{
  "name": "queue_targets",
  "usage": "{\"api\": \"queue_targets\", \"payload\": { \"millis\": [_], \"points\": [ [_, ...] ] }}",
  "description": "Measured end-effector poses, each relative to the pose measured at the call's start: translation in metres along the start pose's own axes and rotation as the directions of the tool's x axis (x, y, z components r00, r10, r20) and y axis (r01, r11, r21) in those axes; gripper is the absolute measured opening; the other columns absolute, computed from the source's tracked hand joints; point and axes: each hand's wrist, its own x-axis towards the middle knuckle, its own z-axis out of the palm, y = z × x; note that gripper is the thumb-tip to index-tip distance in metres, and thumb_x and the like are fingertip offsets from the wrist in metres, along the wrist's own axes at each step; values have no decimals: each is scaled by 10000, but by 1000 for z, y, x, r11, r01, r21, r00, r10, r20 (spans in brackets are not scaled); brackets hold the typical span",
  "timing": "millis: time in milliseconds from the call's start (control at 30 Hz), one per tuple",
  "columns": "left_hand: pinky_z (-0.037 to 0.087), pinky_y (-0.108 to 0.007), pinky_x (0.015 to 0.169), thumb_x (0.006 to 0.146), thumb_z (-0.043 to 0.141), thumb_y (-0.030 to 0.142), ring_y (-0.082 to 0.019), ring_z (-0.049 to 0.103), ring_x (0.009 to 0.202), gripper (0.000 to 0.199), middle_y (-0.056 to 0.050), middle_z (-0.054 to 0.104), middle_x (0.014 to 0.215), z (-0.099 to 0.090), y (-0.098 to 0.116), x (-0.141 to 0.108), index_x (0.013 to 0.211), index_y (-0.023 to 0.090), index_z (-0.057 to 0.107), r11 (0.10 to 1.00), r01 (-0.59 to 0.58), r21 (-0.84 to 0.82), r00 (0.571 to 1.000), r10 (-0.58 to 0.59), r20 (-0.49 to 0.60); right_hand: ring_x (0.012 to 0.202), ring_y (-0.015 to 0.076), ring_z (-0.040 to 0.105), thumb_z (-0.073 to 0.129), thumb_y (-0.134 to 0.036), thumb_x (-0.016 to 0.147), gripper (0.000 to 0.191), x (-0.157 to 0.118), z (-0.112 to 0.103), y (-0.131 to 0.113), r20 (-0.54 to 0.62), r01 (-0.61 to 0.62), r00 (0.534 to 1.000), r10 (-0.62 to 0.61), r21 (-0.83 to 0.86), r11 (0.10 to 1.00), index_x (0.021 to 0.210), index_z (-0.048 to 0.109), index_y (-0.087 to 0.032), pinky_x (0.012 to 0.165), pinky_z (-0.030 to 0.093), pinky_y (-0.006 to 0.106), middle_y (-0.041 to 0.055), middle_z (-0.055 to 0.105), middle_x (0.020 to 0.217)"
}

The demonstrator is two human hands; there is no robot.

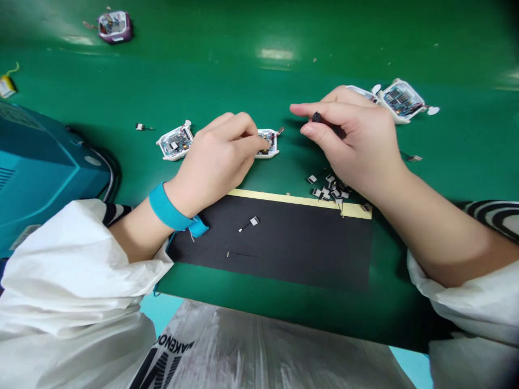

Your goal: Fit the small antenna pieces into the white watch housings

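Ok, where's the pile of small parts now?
In the head view, the pile of small parts sits below the right hand, on and just above the yellow tape edging the black mat.

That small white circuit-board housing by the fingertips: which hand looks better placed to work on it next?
Probably the left hand: its fingertips are at the white housing. The right hand is off to the side, pinching a small black part.

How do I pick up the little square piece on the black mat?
Best to pinch its square head from above, by two opposite edges. It lies flat, and that head is the widest part; the thin lead trailing left looks too delicate to grab.
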Motion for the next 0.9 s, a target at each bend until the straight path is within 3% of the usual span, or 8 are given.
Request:
{"api": "queue_targets", "payload": {
  "millis": [233,900],
  "points": [
    [421,-310,678,851,341,234,-163,523,792,250,-11,543,824,1,-1,-1,882,231,589,999,-17,42,1000,18,-24,710,120,540,515,-258,800,237,2,0,-2,1,-24,1000,24,9,1000,980,625,-149,659,467,253,55,584,737],
    [410,-297,687,863,356,234,-147,487,788,260,-24,542,852,-1,-3,-2,924,218,607,998,-52,26,999,52,-7,678,117,520,512,-376,790,244,1,0,-1,54,-53,997,53,-2,999,960,628,-244,624,435,249,27,573,709]
  ]
}}
